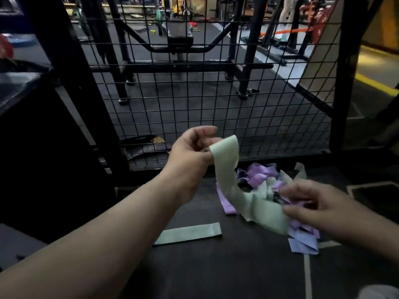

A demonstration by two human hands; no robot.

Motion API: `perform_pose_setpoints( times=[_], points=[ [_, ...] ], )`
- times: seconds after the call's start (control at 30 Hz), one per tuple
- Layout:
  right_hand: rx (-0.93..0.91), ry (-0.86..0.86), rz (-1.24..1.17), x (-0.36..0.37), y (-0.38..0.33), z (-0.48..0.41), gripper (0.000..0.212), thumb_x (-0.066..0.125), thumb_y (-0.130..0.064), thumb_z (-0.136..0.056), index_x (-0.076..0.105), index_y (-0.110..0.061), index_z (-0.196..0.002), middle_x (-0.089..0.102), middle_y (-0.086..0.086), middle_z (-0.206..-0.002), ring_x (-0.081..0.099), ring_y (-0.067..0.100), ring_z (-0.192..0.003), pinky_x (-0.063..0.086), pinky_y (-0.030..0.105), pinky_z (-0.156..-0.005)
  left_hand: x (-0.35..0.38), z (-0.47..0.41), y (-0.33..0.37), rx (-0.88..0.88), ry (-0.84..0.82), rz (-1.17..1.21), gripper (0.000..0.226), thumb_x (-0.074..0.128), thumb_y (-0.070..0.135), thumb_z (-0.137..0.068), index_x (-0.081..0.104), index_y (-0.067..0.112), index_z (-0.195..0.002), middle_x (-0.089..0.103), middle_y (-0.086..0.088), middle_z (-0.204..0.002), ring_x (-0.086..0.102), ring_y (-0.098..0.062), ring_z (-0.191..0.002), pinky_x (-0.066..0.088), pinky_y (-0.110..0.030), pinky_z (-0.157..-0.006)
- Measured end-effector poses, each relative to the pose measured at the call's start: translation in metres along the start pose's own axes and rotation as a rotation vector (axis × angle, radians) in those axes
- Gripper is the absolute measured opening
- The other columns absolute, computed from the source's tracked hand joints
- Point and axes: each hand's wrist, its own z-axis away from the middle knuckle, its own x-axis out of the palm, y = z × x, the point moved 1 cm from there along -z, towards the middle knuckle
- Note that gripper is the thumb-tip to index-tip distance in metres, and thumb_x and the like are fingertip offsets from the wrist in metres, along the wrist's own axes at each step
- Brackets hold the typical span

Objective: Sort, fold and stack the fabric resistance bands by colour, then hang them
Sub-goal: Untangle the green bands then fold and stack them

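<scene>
Between our two hands a green band hangs in a slack, twisted strip. Left hand is raised, fingers curled, thumb and fingertips pinching the band's upper end; that end curls over just right of the fingers. From there the band drops down and right to the right hand. Right hand is low and motion-blurred; its thumb and curled fingers close on the band's lower end, and purple strands show between them.

Just beyond the right fingertips we note the pile, a tangle of purple and pale green bands on the floor. A purple band trails out of the pile, below the left fingers and behind the hanging strip. Under the right palm a blue band lies folded at the pile's near edge. Below the left wrist, well apart from the pile, a flat band, pale green, lies straight on the floor. Behind the left fingers stands black mesh.
</scene>
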Motion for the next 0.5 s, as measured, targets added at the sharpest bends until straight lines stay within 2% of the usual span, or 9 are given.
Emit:
perform_pose_setpoints(
  times=[0.07, 0.13, 0.23, 0.3, 0.4, 0.5],
  points=[
    [-0.063, 0.025, -0.076, 0.01, -0.004, -0.004, 0.043, 0.079, -0.043, -0.075, 0.063, -0.04, -0.115, 0.065, -0.019, -0.118, 0.059, -0.006, -0.11, 0.049, 0.022, -0.094, 0.01, 0.003, -0.005, -0.029, -0.082, 0.001, 0.041, 0.067, -0.019, -0.078, 0.06, 0.006, -0.111, 0.07, -0.005, -0.084, 0.066, -0.017, -0.073, 0.058, -0.032, -0.065],
    [-0.154, -0.015, -0.152, 0.02, -0.011, -0.007, 0.07, 0.076, -0.061, -0.07, 0.053, -0.039, -0.132, 0.058, -0.023, -0.131, 0.049, -0.01, -0.124, 0.042, 0.026, -0.105, 0.02, 0.006, -0.009, -0.073, -0.146, -0.025, 0.034, 0.066, -0.017, -0.081, 0.063, 0.009, -0.105, 0.071, -0.005, -0.084, 0.066, -0.018, -0.071, 0.055, -0.031, -0.058],
    [-0.216, -0.133, -0.268, 0.04, -0.02, -0.01, 0.07, 0.078, -0.038, -0.08, 0.041, -0.037, -0.14, 0.051, -0.023, -0.14, 0.041, -0.008, -0.132, 0.037, 0.025, -0.108, 0.033, 0.007, -0.011, -0.124, -0.155, -0.074, 0.031, 0.059, -0.015, -0.086, 0.068, 0.013, -0.095, 0.071, -0.004, -0.084, 0.064, -0.019, -0.069, 0.05, -0.027, -0.051],
    [-0.11, -0.122, -0.314, 0.058, -0.016, -0.011, 0.073, 0.079, -0.04, -0.076, 0.04, -0.034, -0.138, 0.05, -0.016, -0.141, 0.043, -0.003, -0.132, 0.039, 0.029, -0.11, 0.039, 0.007, -0.008, -0.129, -0.113, -0.044, 0.03, 0.056, -0.012, -0.088, 0.069, 0.015, -0.093, 0.07, -0.005, -0.083, 0.062, -0.022, -0.068, 0.05, -0.026, -0.054],
    [0.083, -0.206, -0.453, 0.08, -0.012, -0.005, 0.064, 0.079, -0.035, -0.079, 0.044, -0.037, -0.132, 0.053, -0.012, -0.135, 0.053, -0.001, -0.121, 0.049, 0.025, -0.098, 0.041, 0.007, -0.002, -0.162, -0.074, 0.049, 0.025, 0.054, -0.006, -0.091, 0.067, 0.015, -0.096, 0.067, -0.004, -0.074, 0.061, -0.019, -0.056, 0.049, -0.024, -0.049],
    [0.058, -0.249, -0.43, 0.088, -0.012, 0.0, 0.044, 0.075, -0.028, -0.085, 0.049, -0.04, -0.119, 0.061, -0.021, -0.116, 0.06, -0.012, -0.102, 0.05, 0.012, -0.086, 0.038, 0.006, 0.003, -0.198, -0.078, 0.12, 0.023, 0.055, -0.002, -0.092, 0.067, 0.016, -0.1, 0.067, -0.002, -0.073, 0.06, -0.015, -0.055, 0.049, -0.027, -0.057]
  ],
)
